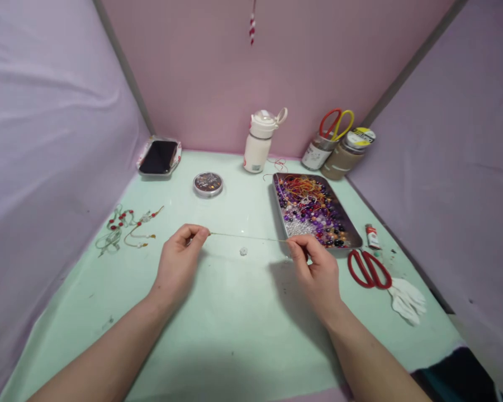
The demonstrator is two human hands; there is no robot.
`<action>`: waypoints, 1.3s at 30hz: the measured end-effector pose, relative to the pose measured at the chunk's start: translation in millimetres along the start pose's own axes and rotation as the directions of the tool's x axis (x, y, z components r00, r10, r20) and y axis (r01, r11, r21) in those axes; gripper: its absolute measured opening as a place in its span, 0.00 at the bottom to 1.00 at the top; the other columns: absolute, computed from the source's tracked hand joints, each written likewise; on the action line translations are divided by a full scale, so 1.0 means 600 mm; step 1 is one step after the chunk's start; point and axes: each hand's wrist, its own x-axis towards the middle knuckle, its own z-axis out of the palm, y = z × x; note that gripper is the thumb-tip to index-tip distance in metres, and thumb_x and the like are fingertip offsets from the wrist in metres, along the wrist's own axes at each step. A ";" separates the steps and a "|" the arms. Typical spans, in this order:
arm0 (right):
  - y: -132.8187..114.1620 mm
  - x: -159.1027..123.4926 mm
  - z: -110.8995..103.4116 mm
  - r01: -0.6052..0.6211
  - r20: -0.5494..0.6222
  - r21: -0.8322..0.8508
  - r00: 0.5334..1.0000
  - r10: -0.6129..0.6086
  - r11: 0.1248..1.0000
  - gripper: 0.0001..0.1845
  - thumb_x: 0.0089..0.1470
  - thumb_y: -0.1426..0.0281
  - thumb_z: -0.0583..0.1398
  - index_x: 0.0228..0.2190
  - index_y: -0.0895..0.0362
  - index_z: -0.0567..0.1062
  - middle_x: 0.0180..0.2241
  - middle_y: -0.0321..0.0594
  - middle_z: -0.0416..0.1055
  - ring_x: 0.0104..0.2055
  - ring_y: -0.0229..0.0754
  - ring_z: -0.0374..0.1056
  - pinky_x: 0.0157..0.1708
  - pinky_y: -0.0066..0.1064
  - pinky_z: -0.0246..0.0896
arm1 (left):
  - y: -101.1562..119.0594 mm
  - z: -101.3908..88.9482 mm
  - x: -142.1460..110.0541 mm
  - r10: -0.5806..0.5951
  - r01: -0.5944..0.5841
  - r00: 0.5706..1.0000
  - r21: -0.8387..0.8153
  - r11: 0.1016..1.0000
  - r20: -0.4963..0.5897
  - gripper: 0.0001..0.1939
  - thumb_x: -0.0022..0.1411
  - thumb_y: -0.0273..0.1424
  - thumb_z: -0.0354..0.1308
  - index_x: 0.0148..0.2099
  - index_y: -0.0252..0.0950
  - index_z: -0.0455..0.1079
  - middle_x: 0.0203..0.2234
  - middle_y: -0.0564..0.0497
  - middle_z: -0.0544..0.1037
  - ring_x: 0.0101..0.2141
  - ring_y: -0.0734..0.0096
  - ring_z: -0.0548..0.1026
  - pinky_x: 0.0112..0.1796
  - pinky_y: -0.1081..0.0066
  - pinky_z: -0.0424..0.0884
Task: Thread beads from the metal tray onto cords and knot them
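Thin cord runs straight between fingertips clamped on it. Left hand sits left of the bead tray, right hand beside its near-left corner.

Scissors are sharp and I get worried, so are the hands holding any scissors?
No, the left hand and right hand pinch a thin cord stretched between them.
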 end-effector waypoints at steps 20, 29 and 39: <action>-0.012 -0.013 0.025 0.301 0.369 0.100 0.874 -0.317 0.948 0.11 0.63 0.70 0.52 0.31 0.56 0.71 0.27 0.37 0.73 0.30 0.37 0.66 0.34 0.31 0.55 | -0.005 0.017 -0.034 0.402 -0.476 0.866 0.241 0.846 0.298 0.22 0.62 0.38 0.52 0.57 0.41 0.60 0.52 0.44 0.68 0.51 0.57 0.68 0.52 0.58 0.63; -0.011 -0.024 0.035 0.380 0.450 0.014 0.823 -0.346 0.925 0.10 0.61 0.70 0.52 0.29 0.57 0.70 0.26 0.37 0.73 0.29 0.38 0.65 0.32 0.31 0.52 | -0.017 0.040 -0.077 0.122 -0.157 0.771 0.001 0.988 0.626 0.19 0.65 0.39 0.48 0.57 0.41 0.59 0.37 0.47 0.75 0.38 0.62 0.74 0.39 0.66 0.71; -0.013 -0.019 0.028 0.201 0.441 0.010 0.879 -0.184 0.980 0.09 0.62 0.70 0.54 0.32 0.57 0.72 0.28 0.37 0.74 0.31 0.37 0.67 0.34 0.29 0.54 | -0.009 0.043 -0.072 0.206 -0.319 0.825 0.133 0.938 0.527 0.09 0.66 0.37 0.47 0.39 0.39 0.65 0.27 0.54 0.68 0.28 0.72 0.67 0.30 0.73 0.65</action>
